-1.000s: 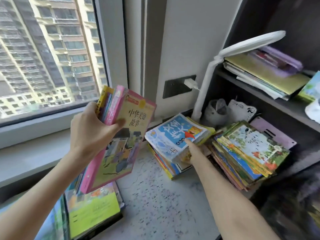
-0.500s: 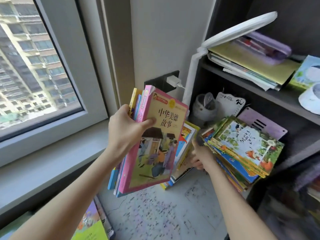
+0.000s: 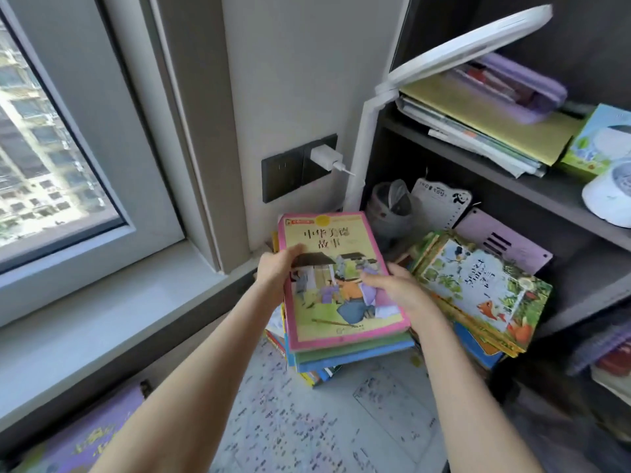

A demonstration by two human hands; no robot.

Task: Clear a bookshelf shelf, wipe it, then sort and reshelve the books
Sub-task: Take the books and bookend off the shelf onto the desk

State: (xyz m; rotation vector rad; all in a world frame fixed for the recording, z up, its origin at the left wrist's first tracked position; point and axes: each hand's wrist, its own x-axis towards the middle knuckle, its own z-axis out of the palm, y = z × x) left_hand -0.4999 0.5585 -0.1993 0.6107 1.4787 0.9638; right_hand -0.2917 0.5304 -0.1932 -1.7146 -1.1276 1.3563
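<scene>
Speckled desk (image 3: pixel 307 421), window (image 3: pixel 51 148) at nine o'clock, bookshelf (image 3: pixel 587 268) at two, left hand (image 3: pixel 273 273) and right hand (image 3: pixel 396 290) clasping pink-covered book stack (image 3: pixel 341 312), possibly set down.

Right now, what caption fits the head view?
Left hand and right hand hold a pink book atop a stack by shelves.

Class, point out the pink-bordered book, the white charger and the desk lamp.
pink-bordered book (image 3: pixel 341 322), head view, lower front cover.
white charger (image 3: pixel 321 156), head view, plug body.
desk lamp (image 3: pixel 471 46), head view, lamp head.
</scene>
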